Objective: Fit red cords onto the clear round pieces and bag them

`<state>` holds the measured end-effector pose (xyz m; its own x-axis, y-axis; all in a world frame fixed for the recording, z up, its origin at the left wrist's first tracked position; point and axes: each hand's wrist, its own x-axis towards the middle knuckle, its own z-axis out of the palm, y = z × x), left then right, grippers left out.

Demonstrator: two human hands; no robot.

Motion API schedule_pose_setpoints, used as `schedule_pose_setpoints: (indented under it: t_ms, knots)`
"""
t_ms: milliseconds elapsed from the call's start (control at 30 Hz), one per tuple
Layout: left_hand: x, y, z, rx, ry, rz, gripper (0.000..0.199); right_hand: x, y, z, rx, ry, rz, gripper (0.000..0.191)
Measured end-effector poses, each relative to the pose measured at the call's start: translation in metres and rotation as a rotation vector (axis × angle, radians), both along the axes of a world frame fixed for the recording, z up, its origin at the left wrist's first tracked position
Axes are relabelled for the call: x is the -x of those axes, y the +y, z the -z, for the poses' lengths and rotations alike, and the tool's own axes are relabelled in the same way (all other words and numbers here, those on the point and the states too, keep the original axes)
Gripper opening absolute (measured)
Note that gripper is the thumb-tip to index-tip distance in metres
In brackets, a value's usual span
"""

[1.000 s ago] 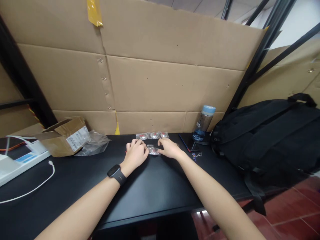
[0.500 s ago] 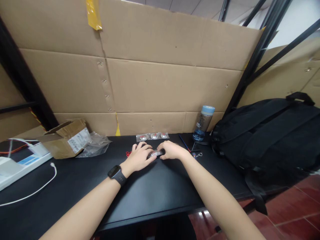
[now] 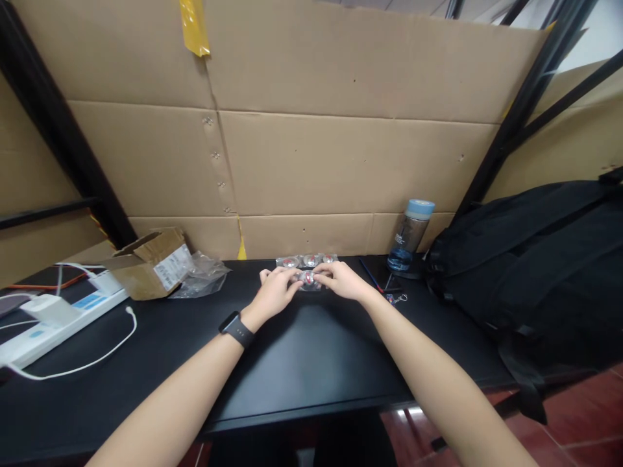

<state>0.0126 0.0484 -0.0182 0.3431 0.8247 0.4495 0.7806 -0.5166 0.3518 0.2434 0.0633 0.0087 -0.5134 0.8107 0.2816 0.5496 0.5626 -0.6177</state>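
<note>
Between my two hands is a small round silver-and-red disc in a clear plastic packet [image 3: 308, 279]; its exact kind is too small to make out. My left hand [image 3: 276, 290], with a dark watch [image 3: 236, 329] on the wrist, pinches the packet's left side. On the right side, the fingers and thumb of my right hand [image 3: 344, 281] close on the packet. Just behind, a row of three similar wrapped discs [image 3: 311, 260] lies along the back of the black table [image 3: 311, 363], partly covered by my fingers.
An open cardboard box [image 3: 146, 267] and crumpled clear plastic [image 3: 204, 275] stand at the left, near a white power strip [image 3: 73, 318] with cables. To the right are a blue-lidded bottle [image 3: 410, 237], a pen [image 3: 370, 275], a keyring [image 3: 398, 298] and a black backpack [image 3: 530, 272].
Both hands have shifted toward the back row with the packet. The disc's red-and-silver face now shows, where a dark side was seen before. The camera view has swung slightly left.
</note>
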Motion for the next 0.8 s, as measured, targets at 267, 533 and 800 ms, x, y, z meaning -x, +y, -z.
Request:
schedule_pose_setpoints:
  t_ms: [267,533,800]
  knots:
    - [0.066,0.04,0.0,0.027,0.017,-0.433,0.031,-0.01,0.01,0.008,-0.122,-0.06,0.127,0.02]
    - [0.085,0.054,0.016,0.07,0.237,-0.54,0.046,-0.016,0.01,0.008,-0.147,-0.176,0.168,0.013]
    - [0.073,0.037,0.01,0.081,0.422,-0.352,0.045,-0.029,0.014,0.0,-0.151,-0.289,0.287,0.01]
